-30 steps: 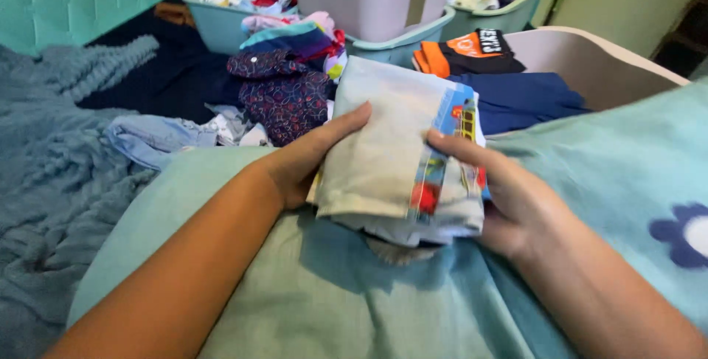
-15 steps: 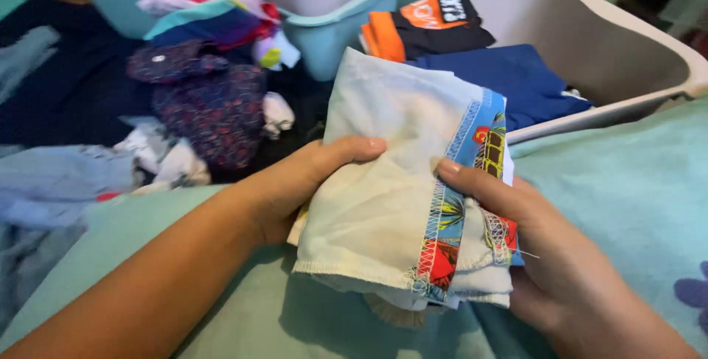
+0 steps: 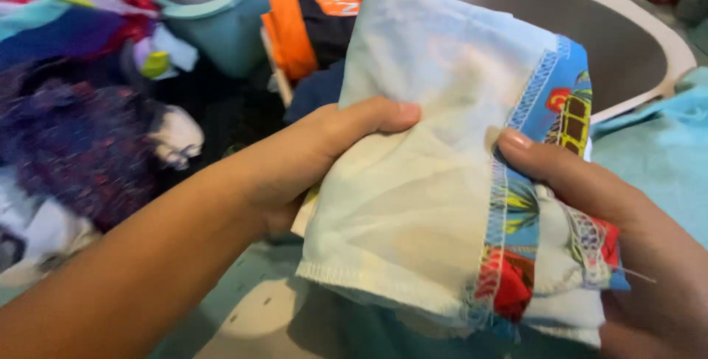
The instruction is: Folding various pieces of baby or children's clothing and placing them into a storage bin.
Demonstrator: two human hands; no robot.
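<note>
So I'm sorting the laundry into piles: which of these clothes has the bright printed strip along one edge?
The folded pale cloth held in both hands; its right edge carries a blue, red and yellow printed band. The orange-and-black garment behind has none.

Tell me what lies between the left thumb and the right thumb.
In the head view, only the folded pale cloth with its colourful printed band; left hand and right hand both grip it.
</note>
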